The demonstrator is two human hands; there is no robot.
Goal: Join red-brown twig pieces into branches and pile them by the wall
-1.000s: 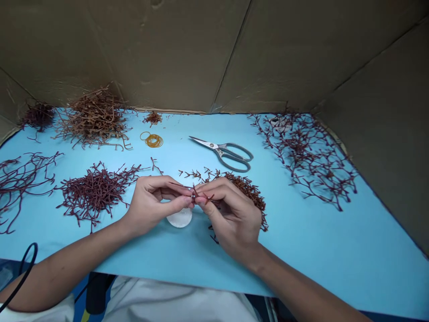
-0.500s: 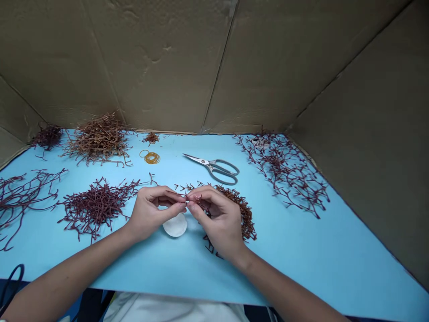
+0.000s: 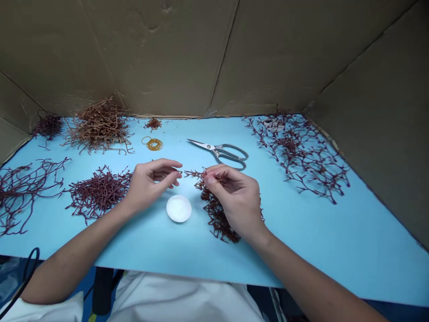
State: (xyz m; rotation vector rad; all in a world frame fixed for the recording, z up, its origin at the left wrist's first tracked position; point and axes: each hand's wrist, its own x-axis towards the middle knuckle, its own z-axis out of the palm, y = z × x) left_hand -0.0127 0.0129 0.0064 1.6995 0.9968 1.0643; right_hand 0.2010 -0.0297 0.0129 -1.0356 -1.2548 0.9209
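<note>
My right hand is closed, its thumb and fingertips pinching small reddish-brown twig pieces. Beneath it lies a pile of short, dark brown cut twigs, partly covered by the hand. To the left, my left hand hovers with its thumb and index finger apart. A tiny dark bit shows by its fingertips, too small to make out. Between the hands and nearer me sits a small round white dish. A few twig bits lie in the gap between the two hands.
Grey-handled scissors lie beyond my right hand. Yellow rubber bands and a little heap of bits are farther back. Purplish twigs, brown twigs and branching stems surround the work area. Cardboard walls enclose the table.
My hands, which met at the fingertips, have drawn apart. The right one moved right with the twig pieces, and the left one opened. The view has shifted slightly.
</note>
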